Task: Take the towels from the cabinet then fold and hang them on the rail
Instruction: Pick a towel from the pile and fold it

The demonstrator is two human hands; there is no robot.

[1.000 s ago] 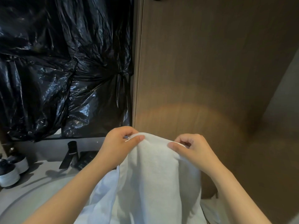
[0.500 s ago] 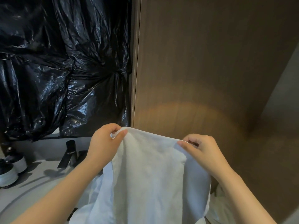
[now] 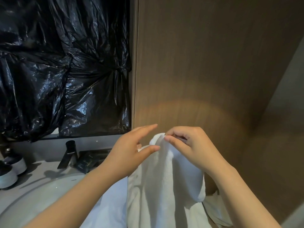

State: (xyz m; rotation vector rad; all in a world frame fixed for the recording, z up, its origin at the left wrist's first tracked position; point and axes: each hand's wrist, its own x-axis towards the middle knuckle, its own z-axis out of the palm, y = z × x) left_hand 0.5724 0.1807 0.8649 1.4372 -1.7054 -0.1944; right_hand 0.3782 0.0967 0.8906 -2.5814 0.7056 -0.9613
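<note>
Black plastic sheeting (image 3: 57, 71), crinkled and shiny, fills the view from nine round to eleven o'clock. Under it, at eight o'clock, two dark jars (image 3: 9, 176) with pale bases stand on the grey bench (image 3: 41, 168), and the curved rim of a pale basin (image 3: 32, 199) sweeps through seven o'clock. Further right on the bench a black tap (image 3: 68, 153) leans forward, with flat dark boxes (image 3: 88, 160) lying just beside it at its three o'clock.

The left hand (image 3: 131, 153) reaches in from seven o'clock toward the centre. Its fingers are straight and spread, and it grips nothing — only the thumb tip touches the near fold of the towel (image 3: 164, 178). That white towel hangs bunched at the centre, its top gathered into a narrow peak and its length falling past six o'clock, out of view. The right hand (image 3: 189, 148), at the three o'clock side of the peak, pinches the towel's top between thumb and forefinger, the other fingers curled in behind.

A brown wood panel (image 3: 205, 63) covers twelve to four o'clock behind the hands — and more white cloth (image 3: 215, 209) lies at five o'clock, under the right forearm.
</note>
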